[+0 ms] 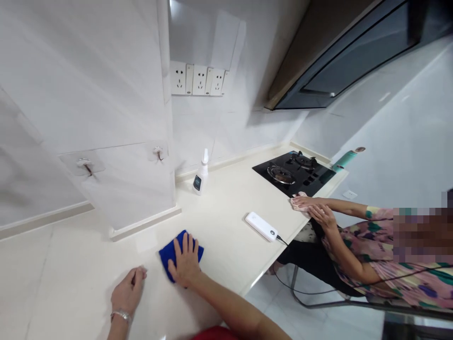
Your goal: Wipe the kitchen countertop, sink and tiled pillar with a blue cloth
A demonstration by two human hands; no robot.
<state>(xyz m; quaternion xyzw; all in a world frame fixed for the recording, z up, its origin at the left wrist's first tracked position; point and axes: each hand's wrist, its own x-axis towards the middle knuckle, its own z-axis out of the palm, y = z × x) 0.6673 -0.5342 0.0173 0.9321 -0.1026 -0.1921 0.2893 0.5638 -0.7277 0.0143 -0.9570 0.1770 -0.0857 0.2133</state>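
Observation:
My right hand (185,263) lies flat with spread fingers on a folded blue cloth (166,255), pressing it against the pale countertop (226,255). Part of the cloth is hidden under the palm. To the left, my left hand (128,292), a bracelet at its wrist, rests near the counter surface with its fingers curled into a loose fist. Nothing shows inside that fist. A white spray bottle (201,178) stands upright beyond the cloth, close to the wall. On the right side of the counter lies a white power bank (261,226) with a black cable plugged in.
At the right, another person (354,245) sits with both hands by a light pink cloth (299,203) at the edge of the black gas stove (293,174). A range hood (339,61) overhangs it. A wall corner (170,210) juts out behind my hands.

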